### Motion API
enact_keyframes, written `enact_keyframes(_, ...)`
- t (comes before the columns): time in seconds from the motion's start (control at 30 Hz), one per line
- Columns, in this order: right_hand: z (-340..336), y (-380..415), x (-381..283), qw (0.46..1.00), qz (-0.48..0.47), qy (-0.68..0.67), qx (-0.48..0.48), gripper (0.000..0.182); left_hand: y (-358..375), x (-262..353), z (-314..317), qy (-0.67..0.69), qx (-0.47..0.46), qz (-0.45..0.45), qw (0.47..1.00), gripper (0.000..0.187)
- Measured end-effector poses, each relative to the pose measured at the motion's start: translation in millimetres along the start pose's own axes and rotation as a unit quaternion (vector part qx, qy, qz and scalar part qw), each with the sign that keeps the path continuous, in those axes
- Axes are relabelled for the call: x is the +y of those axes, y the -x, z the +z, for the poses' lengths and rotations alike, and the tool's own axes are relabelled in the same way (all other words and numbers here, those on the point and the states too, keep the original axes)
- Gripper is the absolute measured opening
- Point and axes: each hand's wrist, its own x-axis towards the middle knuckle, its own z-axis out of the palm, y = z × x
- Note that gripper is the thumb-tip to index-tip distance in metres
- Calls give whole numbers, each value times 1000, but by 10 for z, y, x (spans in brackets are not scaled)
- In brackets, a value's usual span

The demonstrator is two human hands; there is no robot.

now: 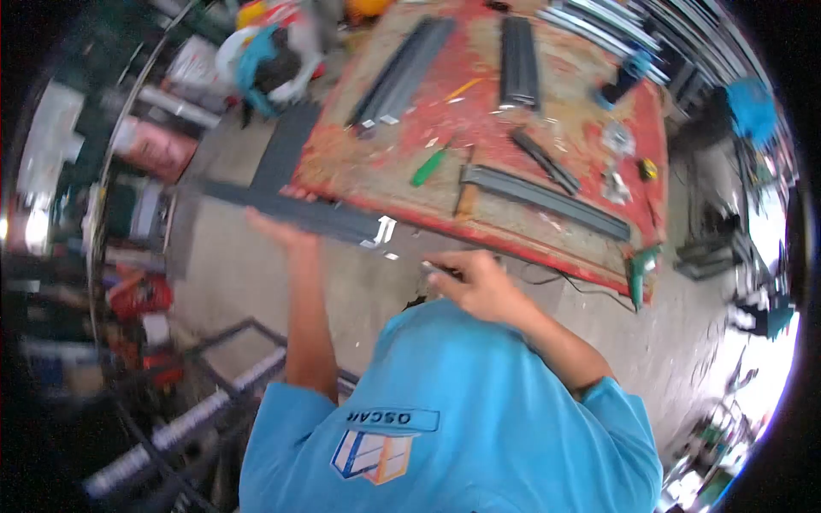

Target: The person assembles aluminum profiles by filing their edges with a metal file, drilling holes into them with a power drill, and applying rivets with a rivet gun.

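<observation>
My left hand (pixel 286 231) supports a long dark grey profile (pixel 329 221) near the table's left front corner, thumb on its near side and fingertips showing past its far edge. White stickers (pixel 384 231) mark the profile's right end. In front of my chest, my right hand (pixel 477 280) is closed with fingers pinched around a small dark item with a light tip (pixel 432 268); I cannot tell its kind. A gap separates this hand from the profile's stickered end.
On the worn red table (pixel 402 175) lie more grey profiles (pixel 547 201), a green-handled screwdriver (pixel 429 167), a dark bar (pixel 545 160) and a tape measure (pixel 647 168). A green tool (pixel 641 274) hangs at the right corner. Metal frames (pixel 222 385) stand lower left.
</observation>
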Motion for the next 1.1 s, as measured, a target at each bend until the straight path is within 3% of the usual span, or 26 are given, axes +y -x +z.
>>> enact_keyframes(0.1, -3, -35, 177, 1000, -26, 7, 14, 33, 9, 6, 30, -49, 62, -25, 997, 75)
enact_keyframes(0.13, 45, -24, 194, 998, -51, 26, 7, 32, 7, 11, 99, -76, 122, -4, 990, 74)
enact_keyframes(0.17, 72, -34, 206, 996, -74, 42, -3, 30, -232, 49, -282, -87, -36, -7, 996, 74)
enact_keyframes(0.2, 6, -33, 174, 996, -78, 48, 7, 30, 28, -2, -18, -107, 24, 42, 993, 73)
enact_keyframes(0.27, -34, -66, 187, 995, -76, 52, 36, 30, -28, -140, -263, -72, -76, 21, 994, 71)
enact_keyframes(0.4, -84, -117, 252, 995, -72, -3, 64, 29, -6, -401, 17, -89, -108, 25, 990, 69)
enact_keyframes(0.47, -156, -62, 237, 993, -100, 4, 55, 28, -49, -389, 130, -67, -27, 16, 997, 69)
enact_keyframes(0.53, -239, -14, 286, 992, -88, -51, 72, 26, -36, -469, 182, -43, -30, -1, 999, 72)
enact_keyframes(0.6, -238, -51, 312, 991, -74, -20, 110, 24, -41, -564, 181, -131, -178, -65, 973, 79)
enact_keyframes(0.73, -377, 105, 189, 989, -88, -38, 114, 24, 209, -602, 527, -120, -66, -44, 990, 77)
enact_keyframes(0.8, -374, 124, 229, 987, -110, -42, 108, 24, 70, -684, 393, -123, -85, -52, 987, 75)
enact_keyframes(0.87, -304, -43, 437, 991, -25, -58, 119, 23, 23, -737, 381, -126, -108, -61, 984, 73)
enact_keyframes(0.93, -327, 82, 206, 992, -46, -25, 114, 23, 72, -751, 424, -101, -152, -89, 979, 71)
enact_keyframes(1.1, -331, 149, 154, 991, -84, 9, 102, 27, 121, -714, 527, -80, -94, -68, 990, 71)
